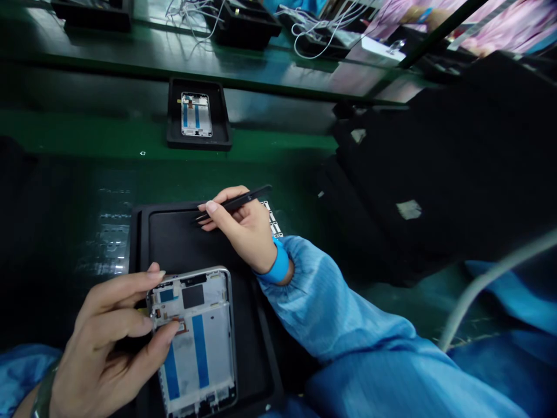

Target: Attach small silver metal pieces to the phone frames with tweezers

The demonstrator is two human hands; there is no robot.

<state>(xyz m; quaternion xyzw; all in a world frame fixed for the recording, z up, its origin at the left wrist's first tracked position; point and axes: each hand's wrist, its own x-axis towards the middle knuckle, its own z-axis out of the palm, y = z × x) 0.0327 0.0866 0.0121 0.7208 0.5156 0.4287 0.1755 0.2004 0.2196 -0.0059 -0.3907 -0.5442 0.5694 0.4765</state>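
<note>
My left hand (pixel 117 331) is closed on the left edge of a phone frame (pixel 213 342), its thumb pressing near a small orange-brown flex piece. Two blue strips run down the frame's pale inner face. The frame is tilted over a black tray (pixel 174 238). Above the tray's far part, my right hand (pixel 243 226) grips black tweezers (pixel 243 199), their tips pointing left. A sheet of small white pieces (pixel 273 220) lies partly hidden behind that hand.
Farther back, a second phone frame (pixel 196 115) rests in a small black tray (pixel 173 130). Stacked black trays (pixel 452 151) stand at right. White cables (pixel 322 29) and black bins (pixel 93 14) line the far shelf. A grey hose (pixel 487 284) curves at lower right. Another person's pink sleeve (pixel 509 29) shows at top right.
</note>
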